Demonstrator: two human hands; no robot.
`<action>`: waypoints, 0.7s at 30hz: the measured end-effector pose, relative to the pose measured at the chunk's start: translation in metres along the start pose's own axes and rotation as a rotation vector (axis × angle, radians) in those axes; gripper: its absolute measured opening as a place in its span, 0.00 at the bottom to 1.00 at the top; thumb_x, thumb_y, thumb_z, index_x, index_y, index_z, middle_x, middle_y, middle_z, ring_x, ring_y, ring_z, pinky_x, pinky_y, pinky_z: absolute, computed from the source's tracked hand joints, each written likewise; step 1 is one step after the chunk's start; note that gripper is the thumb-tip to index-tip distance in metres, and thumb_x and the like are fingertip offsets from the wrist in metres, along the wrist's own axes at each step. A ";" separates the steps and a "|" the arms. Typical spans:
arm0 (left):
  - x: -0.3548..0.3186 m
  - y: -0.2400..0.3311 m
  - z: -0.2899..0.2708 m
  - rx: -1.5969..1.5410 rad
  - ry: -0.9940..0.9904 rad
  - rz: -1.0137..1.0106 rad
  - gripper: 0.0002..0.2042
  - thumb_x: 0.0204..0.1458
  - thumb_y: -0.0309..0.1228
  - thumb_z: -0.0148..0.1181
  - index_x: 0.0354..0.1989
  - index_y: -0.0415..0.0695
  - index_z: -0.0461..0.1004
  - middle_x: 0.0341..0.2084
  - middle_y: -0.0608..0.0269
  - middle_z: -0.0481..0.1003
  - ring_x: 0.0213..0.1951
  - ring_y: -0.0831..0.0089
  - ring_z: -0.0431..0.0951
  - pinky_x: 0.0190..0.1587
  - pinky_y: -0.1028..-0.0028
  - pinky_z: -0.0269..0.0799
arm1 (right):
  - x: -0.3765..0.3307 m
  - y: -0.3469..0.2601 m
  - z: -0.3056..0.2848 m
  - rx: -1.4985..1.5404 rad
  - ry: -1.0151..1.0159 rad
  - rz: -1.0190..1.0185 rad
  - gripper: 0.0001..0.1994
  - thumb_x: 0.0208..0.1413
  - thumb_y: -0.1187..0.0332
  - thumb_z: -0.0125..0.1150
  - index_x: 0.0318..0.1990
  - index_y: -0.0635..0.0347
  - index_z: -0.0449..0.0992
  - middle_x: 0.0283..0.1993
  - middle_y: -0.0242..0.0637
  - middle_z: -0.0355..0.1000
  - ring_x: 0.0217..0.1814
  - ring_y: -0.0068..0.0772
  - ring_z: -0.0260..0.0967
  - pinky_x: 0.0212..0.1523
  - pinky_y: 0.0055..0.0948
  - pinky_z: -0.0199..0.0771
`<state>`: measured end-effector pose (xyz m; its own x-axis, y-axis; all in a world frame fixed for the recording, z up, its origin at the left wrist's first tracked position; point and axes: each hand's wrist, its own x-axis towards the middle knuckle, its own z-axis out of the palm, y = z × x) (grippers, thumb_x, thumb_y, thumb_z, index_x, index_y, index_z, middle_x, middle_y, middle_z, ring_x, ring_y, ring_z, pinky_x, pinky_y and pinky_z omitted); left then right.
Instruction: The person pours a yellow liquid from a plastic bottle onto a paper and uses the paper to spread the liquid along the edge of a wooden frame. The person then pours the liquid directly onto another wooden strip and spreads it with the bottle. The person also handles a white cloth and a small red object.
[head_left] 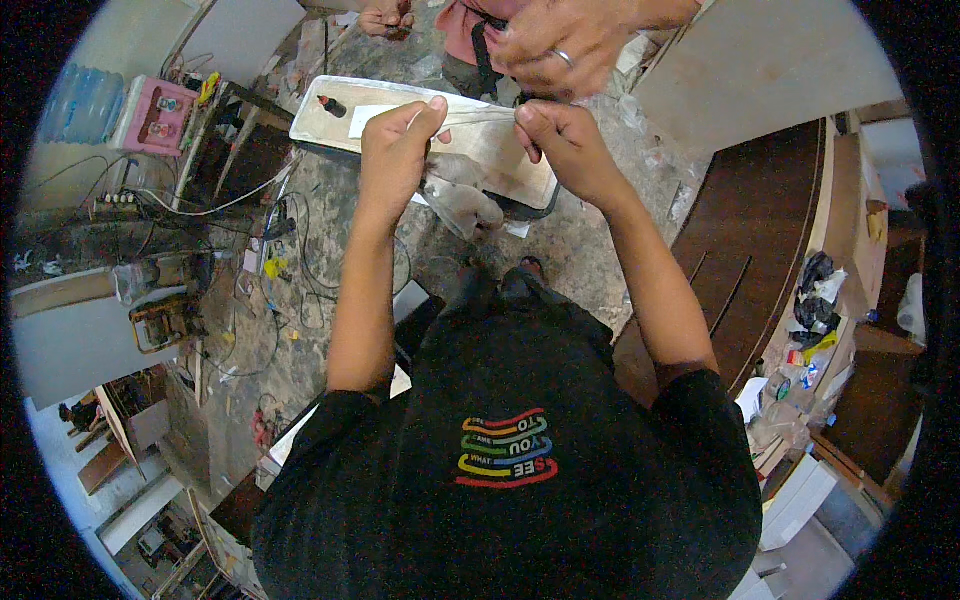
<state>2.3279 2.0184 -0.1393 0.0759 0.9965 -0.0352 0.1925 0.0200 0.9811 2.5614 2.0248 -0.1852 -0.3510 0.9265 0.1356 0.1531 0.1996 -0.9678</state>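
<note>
My left hand (393, 150) and my right hand (572, 150) are both closed, raised over a small pale-topped table. Between them stretches a thin whitish strip (480, 117), which looks like plastic film. Each hand pinches one end between thumb and fingers. A crumpled translucent plastic bag (465, 205) hangs at the table's near edge, below my left hand; whether it joins the strip, I cannot tell. On the tabletop (310, 125), a small dark bottle with a red tip (332, 106) lies left of my left hand. A white sheet (368, 118) is partly hidden behind that hand.
Across the table stands another person, one ringed hand (565, 60) close beyond my right hand, the other hand (385, 18) farther left. Cables (290, 240) trail over the littered floor at left. A large dark brown panel (750, 230) lies at right, near a cluttered shelf (800, 350).
</note>
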 end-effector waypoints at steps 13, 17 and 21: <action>-0.005 -0.005 0.011 0.027 -0.030 0.025 0.22 0.62 0.47 0.58 0.22 0.43 0.76 0.13 0.77 0.61 0.19 0.86 0.56 0.24 0.78 0.48 | -0.026 0.026 -0.015 -0.110 0.107 -0.052 0.16 0.52 0.68 0.68 0.49 0.59 0.79 0.55 0.38 0.78 0.59 0.40 0.73 0.58 0.37 0.72; 0.001 -0.005 0.020 -0.002 -0.058 0.009 0.23 0.62 0.48 0.58 0.21 0.43 0.75 0.13 0.77 0.62 0.19 0.86 0.57 0.24 0.78 0.48 | -0.024 0.035 -0.025 -0.185 0.050 0.049 0.23 0.51 0.72 0.64 0.57 0.61 0.75 0.59 0.38 0.75 0.63 0.37 0.69 0.63 0.36 0.68; -0.001 -0.006 0.027 -0.004 -0.086 0.003 0.22 0.62 0.49 0.57 0.22 0.45 0.74 0.13 0.78 0.62 0.17 0.87 0.56 0.21 0.78 0.47 | -0.031 0.040 -0.028 -0.198 0.088 0.032 0.20 0.57 0.66 0.62 0.57 0.59 0.74 0.60 0.40 0.74 0.64 0.40 0.68 0.63 0.37 0.67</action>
<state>2.3529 2.0152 -0.1504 0.1605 0.9859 -0.0480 0.1877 0.0173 0.9821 2.6043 2.0131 -0.2225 -0.2619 0.9561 0.1316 0.3444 0.2200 -0.9127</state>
